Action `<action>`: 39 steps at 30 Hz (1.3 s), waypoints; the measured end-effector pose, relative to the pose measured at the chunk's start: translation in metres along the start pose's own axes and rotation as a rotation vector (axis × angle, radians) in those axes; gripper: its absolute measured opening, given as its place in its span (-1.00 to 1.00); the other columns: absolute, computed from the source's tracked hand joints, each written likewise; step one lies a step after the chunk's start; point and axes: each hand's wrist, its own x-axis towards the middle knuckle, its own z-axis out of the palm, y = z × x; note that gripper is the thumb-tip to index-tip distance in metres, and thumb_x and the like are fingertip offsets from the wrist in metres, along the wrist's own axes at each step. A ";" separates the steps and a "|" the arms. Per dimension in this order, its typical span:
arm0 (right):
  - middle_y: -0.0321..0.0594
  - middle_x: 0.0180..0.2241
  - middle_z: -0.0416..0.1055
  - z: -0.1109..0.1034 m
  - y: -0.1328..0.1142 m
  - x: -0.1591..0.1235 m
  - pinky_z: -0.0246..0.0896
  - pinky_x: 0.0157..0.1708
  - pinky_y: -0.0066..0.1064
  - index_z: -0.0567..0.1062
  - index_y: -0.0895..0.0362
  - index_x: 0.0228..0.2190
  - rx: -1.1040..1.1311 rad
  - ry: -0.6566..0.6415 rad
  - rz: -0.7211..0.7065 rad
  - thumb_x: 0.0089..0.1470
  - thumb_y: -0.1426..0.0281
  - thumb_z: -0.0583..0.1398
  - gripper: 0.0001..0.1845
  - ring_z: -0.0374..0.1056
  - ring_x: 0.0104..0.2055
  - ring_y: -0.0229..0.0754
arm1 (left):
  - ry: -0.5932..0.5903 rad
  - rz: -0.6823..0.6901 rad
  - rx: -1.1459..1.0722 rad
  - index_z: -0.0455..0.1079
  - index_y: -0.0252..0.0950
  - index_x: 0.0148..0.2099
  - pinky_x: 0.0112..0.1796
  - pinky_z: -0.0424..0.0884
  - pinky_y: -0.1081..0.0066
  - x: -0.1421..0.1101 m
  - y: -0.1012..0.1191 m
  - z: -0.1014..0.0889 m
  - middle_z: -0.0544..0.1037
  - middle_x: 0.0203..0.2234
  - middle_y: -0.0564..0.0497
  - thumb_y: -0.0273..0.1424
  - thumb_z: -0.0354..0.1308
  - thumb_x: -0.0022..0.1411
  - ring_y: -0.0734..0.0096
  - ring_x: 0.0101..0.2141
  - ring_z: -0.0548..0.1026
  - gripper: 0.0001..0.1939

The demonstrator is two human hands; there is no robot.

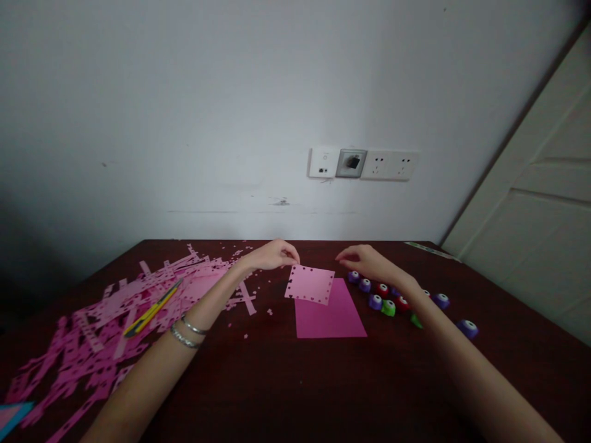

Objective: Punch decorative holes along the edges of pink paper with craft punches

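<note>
My left hand (277, 254), with two silver bracelets on its wrist, is closed in a pinch on the upper left corner of a light pink sheet of paper (310, 284). Small punched holes run along this sheet's edges. It lies tilted over the top left part of a darker pink sheet (327, 320) on the table. To the right of both sheets, my right hand (364, 261) hovers with its fingers loosely curved and a little apart. It holds nothing that I can see. Just below it stand several small craft punches (375, 301) in purple, red and green.
On the left a heap of pink punched paper strips (111, 314) covers the dark table (258, 381), with a yellow utility knife (153, 307) on top. Tiny paper bits lie scattered nearby. A flat ruler-like strip (431, 250) rests at the back right. Sockets (390, 166) are on the wall.
</note>
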 end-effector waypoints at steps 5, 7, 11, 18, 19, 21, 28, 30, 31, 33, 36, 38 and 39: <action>-0.21 -0.30 0.50 -0.002 -0.038 -0.005 0.21 -0.29 -0.43 0.56 0.13 -0.31 0.124 -0.100 -0.169 0.02 0.37 0.13 -0.77 0.36 -0.30 -0.21 | 0.028 0.054 0.075 0.46 -0.31 -0.35 -0.35 0.20 0.49 -0.002 0.015 0.004 0.50 -0.43 0.00 -0.42 0.04 0.07 0.49 -0.41 0.35 -0.82; -0.22 -0.34 0.51 0.001 -0.043 -0.005 0.20 -0.32 -0.46 0.56 0.14 -0.34 0.135 -0.155 -0.189 0.02 0.38 0.12 -0.77 0.35 -0.33 -0.23 | 0.045 0.079 0.086 0.46 -0.31 -0.34 -0.34 0.21 0.49 -0.003 0.018 0.007 0.51 -0.41 0.00 -0.44 0.02 0.08 0.48 -0.40 0.37 -0.81; -0.21 -0.43 0.50 0.007 -0.039 -0.004 0.17 -0.42 -0.48 0.56 0.19 -0.40 0.173 -0.196 -0.141 -0.02 0.40 0.13 -0.79 0.33 -0.42 -0.25 | 0.083 0.104 0.070 0.45 -0.33 -0.34 -0.31 0.23 0.48 -0.001 0.021 0.016 0.51 -0.38 -0.02 -0.45 0.02 0.09 0.47 -0.37 0.39 -0.82; -0.22 -0.49 0.42 0.012 -0.020 0.003 0.15 -0.44 -0.46 0.49 0.22 -0.44 0.321 -0.057 -0.058 -0.05 0.25 0.16 -0.73 0.28 -0.45 -0.26 | 0.417 0.081 0.020 0.43 -0.36 -0.19 -0.36 0.27 0.46 0.004 0.014 0.010 0.50 -0.33 -0.05 -0.27 -0.01 0.17 0.47 -0.39 0.37 -0.70; -0.21 -0.48 0.42 0.014 -0.017 0.005 0.16 -0.44 -0.46 0.47 0.22 -0.44 0.373 -0.001 -0.038 -0.07 0.21 0.16 -0.70 0.27 -0.45 -0.27 | 0.483 0.037 0.000 0.42 -0.36 -0.17 -0.41 0.26 0.48 0.005 0.009 0.007 0.49 -0.35 -0.05 -0.25 -0.03 0.18 0.49 -0.43 0.36 -0.67; -0.23 -0.50 0.38 0.019 -0.011 0.008 0.13 -0.50 -0.47 0.44 0.21 -0.45 0.466 0.102 0.010 -0.10 0.12 0.16 -0.63 0.23 -0.50 -0.30 | 0.536 -0.081 -0.061 0.39 -0.37 -0.11 -0.55 0.21 0.51 0.007 -0.003 0.005 0.48 -0.41 -0.04 -0.23 -0.06 0.20 0.54 -0.54 0.32 -0.63; -0.37 -0.61 0.21 0.040 0.011 0.018 -0.08 -0.71 -0.53 0.36 0.17 -0.42 0.595 0.237 0.157 -0.17 -0.03 0.14 -0.50 -0.01 -0.68 -0.41 | 0.160 -0.098 -0.315 0.38 -0.41 -0.14 -0.67 0.15 0.55 0.017 -0.036 0.030 0.50 -0.45 -0.06 -0.36 0.12 0.05 0.56 -0.59 0.36 -0.68; -0.36 -0.60 0.22 0.042 0.012 0.018 -0.07 -0.71 -0.53 0.36 0.18 -0.42 0.582 0.258 0.156 -0.15 -0.01 0.13 -0.52 -0.01 -0.68 -0.41 | 0.131 -0.097 -0.335 0.38 -0.42 -0.16 -0.68 0.16 0.56 0.018 -0.036 0.036 0.47 -0.56 0.00 -0.36 0.14 0.04 0.58 -0.63 0.34 -0.69; -0.35 -0.60 0.22 0.041 0.012 0.018 -0.06 -0.71 -0.53 0.36 0.18 -0.42 0.573 0.264 0.147 -0.14 0.01 0.13 -0.54 0.00 -0.67 -0.41 | 0.124 -0.093 -0.335 0.38 -0.41 -0.17 -0.68 0.15 0.56 0.019 -0.036 0.037 0.45 -0.61 0.03 -0.35 0.14 0.05 0.58 -0.65 0.32 -0.70; -0.33 -0.59 0.24 0.041 0.010 0.018 -0.05 -0.70 -0.53 0.38 0.20 -0.43 0.549 0.265 0.121 -0.12 0.06 0.14 -0.58 0.01 -0.65 -0.40 | 0.122 -0.079 -0.328 0.40 -0.40 -0.22 -0.69 0.14 0.56 0.017 -0.034 0.037 0.42 -0.65 0.07 -0.31 0.13 0.07 0.60 -0.68 0.30 -0.73; -0.29 -0.57 0.28 0.040 0.009 0.018 -0.02 -0.68 -0.52 0.40 0.22 -0.42 0.514 0.258 0.092 -0.09 0.10 0.13 -0.61 0.05 -0.62 -0.37 | 0.144 -0.070 -0.313 0.41 -0.38 -0.28 -0.69 0.12 0.56 0.015 -0.034 0.035 0.47 -0.59 0.03 -0.26 0.11 0.09 0.62 -0.66 0.31 -0.73; -0.26 -0.55 0.32 0.041 0.009 0.018 0.01 -0.64 -0.51 0.42 0.22 -0.43 0.510 0.262 0.068 -0.09 0.13 0.14 -0.63 0.10 -0.59 -0.35 | 0.153 -0.074 -0.307 0.41 -0.37 -0.30 -0.68 0.12 0.57 0.014 -0.034 0.034 0.51 -0.50 -0.02 -0.24 0.11 0.09 0.62 -0.63 0.33 -0.73; -0.24 -0.54 0.33 0.041 0.009 0.019 0.03 -0.62 -0.51 0.43 0.22 -0.44 0.515 0.270 0.052 -0.09 0.14 0.15 -0.64 0.13 -0.57 -0.34 | 0.156 -0.078 -0.305 0.41 -0.37 -0.31 -0.68 0.12 0.57 0.014 -0.035 0.033 0.52 -0.46 -0.03 -0.23 0.11 0.08 0.62 -0.62 0.34 -0.72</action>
